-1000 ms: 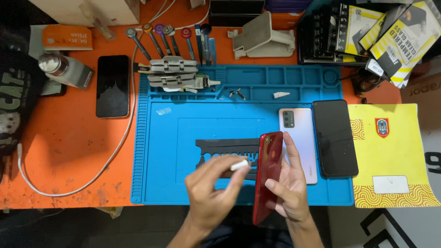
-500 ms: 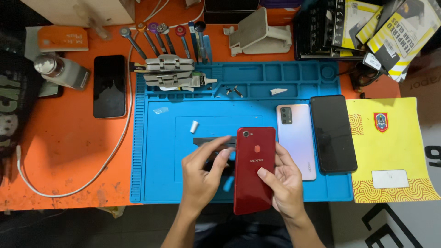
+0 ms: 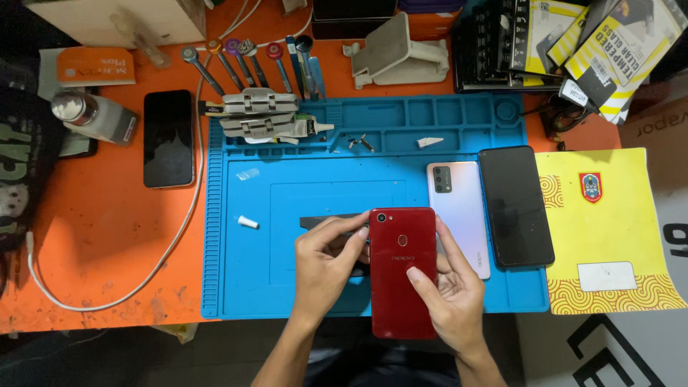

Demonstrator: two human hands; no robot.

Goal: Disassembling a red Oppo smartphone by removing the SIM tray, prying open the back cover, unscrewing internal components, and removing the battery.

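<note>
Nearest the camera, both hands hold a red phone (image 3: 402,272) back side up over the near edge of the blue work mat (image 3: 244,287). The left hand (image 3: 326,269) pinches the phone's upper left edge with fingertips; the right hand (image 3: 448,290) cradles its right side, thumb laid across the back. Just beyond, a pale phone (image 3: 462,208) and a black phone (image 3: 516,206) lie side by side on the mat. A small white piece (image 3: 248,222) sits to the left. Farther off, another dark phone (image 3: 169,138) rests on the orange bench (image 3: 93,236).
</note>
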